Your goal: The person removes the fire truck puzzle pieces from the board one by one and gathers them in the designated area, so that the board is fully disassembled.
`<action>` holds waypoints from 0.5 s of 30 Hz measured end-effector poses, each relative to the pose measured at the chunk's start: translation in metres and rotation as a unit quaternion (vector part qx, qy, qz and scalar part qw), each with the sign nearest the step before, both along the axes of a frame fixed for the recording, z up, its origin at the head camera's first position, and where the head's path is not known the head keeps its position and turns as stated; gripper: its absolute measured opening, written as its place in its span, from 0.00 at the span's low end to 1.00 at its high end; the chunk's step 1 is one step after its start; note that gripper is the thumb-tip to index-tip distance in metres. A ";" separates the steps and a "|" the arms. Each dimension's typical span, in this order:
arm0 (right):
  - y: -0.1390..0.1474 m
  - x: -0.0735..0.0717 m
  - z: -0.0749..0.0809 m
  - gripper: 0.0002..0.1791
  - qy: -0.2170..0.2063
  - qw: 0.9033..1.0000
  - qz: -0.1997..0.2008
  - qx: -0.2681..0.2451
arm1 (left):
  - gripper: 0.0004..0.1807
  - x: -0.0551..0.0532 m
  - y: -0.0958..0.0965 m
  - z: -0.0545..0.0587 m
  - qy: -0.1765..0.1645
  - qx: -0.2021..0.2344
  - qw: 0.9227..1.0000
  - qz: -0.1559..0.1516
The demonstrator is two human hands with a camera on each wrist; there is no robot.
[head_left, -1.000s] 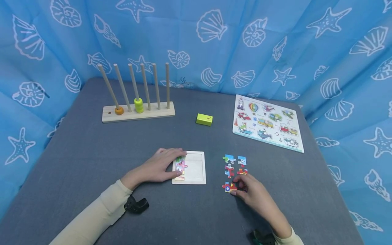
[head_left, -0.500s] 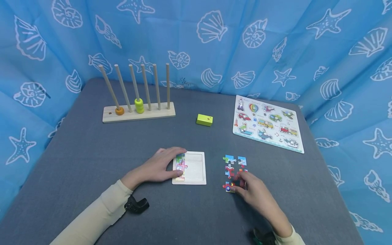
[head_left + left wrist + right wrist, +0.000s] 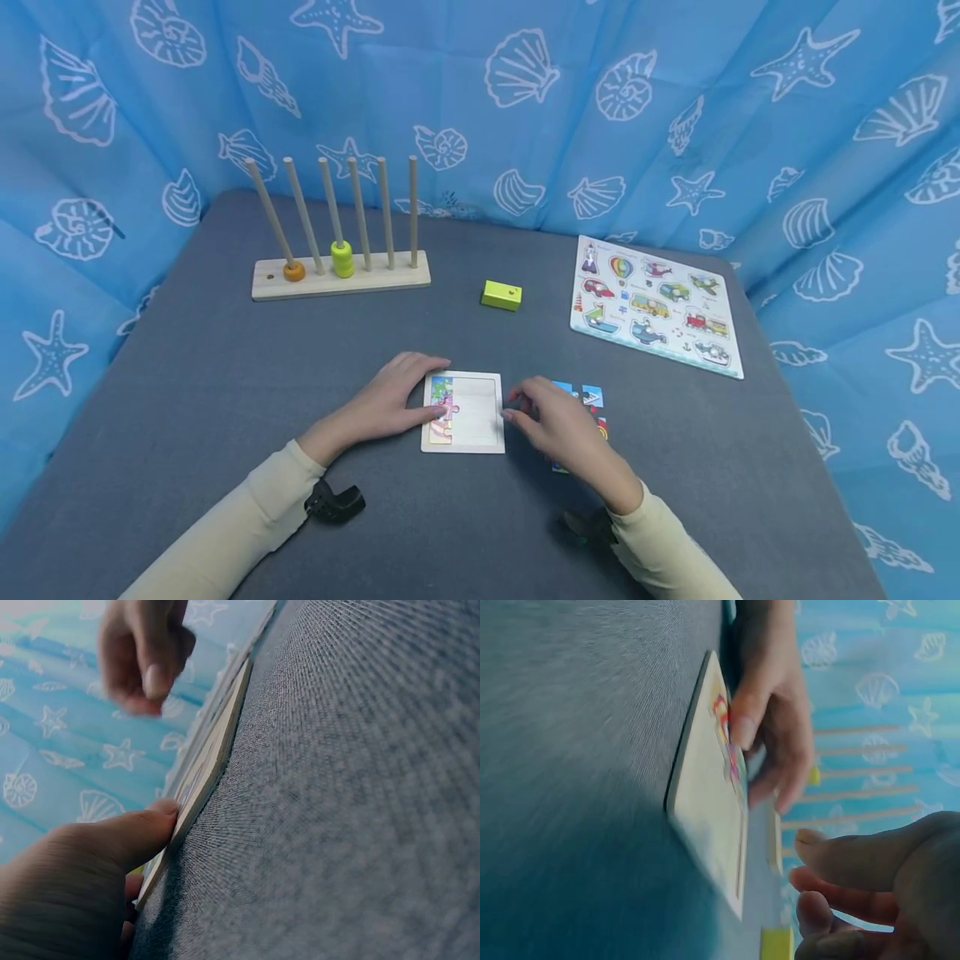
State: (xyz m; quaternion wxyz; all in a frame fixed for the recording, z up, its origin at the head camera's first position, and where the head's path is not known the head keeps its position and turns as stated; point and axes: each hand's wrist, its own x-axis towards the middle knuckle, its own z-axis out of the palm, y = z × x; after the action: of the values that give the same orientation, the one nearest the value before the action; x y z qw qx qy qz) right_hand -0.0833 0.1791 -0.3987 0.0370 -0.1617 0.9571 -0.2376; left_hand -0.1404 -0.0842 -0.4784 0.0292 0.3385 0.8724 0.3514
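Note:
My left hand point(image 3: 386, 404) grips the left side of a shallow wooden puzzle tray point(image 3: 480, 446). Its thumb lies on a column of joined picture pieces point(image 3: 442, 429), and its fingers reach round the far left corner. At the tray's right edge hovers my right hand point(image 3: 558, 421), with fingers curled and thumb close to the index finger. A bit of a red puzzle piece point(image 3: 513, 396) shows at these fingertips, the rest hidden by the hand. Several loose jigsaw pieces point(image 3: 592, 396) lie on the table just beyond that hand, partly covered by it.
Behind stands a wooden peg rack point(image 3: 341, 286) with an orange bead and green beads. A green block point(image 3: 501, 295) lies at the table's middle back. A vehicle picture board point(image 3: 656, 304) rests at the back right. A blue shell-print curtain point(image 3: 480, 83) hangs behind.
My right hand has moved left from the loose pieces to the tray's right edge, with a bit of red at its fingertips. My left hand has stayed on the tray, its fingers shifting slightly.

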 end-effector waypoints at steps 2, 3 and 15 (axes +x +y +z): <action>-0.012 -0.009 -0.003 0.10 -0.005 1.000 0.014 -0.005 | 0.35 -0.001 0.000 0.000 0.001 0.001 1.000 -0.001; -0.019 -0.013 -0.005 0.10 -0.007 1.000 0.022 -0.006 | 0.35 -0.001 0.000 0.000 0.001 0.002 1.000 -0.001; -0.064 -0.042 -0.019 0.07 -0.036 0.997 0.062 -0.011 | 0.32 -0.002 -0.002 -0.002 0.028 0.020 0.999 -0.020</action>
State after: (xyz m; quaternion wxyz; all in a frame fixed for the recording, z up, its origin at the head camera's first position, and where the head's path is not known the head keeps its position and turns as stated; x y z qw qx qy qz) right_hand -0.1251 0.1155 -0.4177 0.0847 -0.2125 0.9404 -0.2515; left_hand -0.1421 -0.0858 -0.4802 0.0055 0.3659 0.8589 0.3583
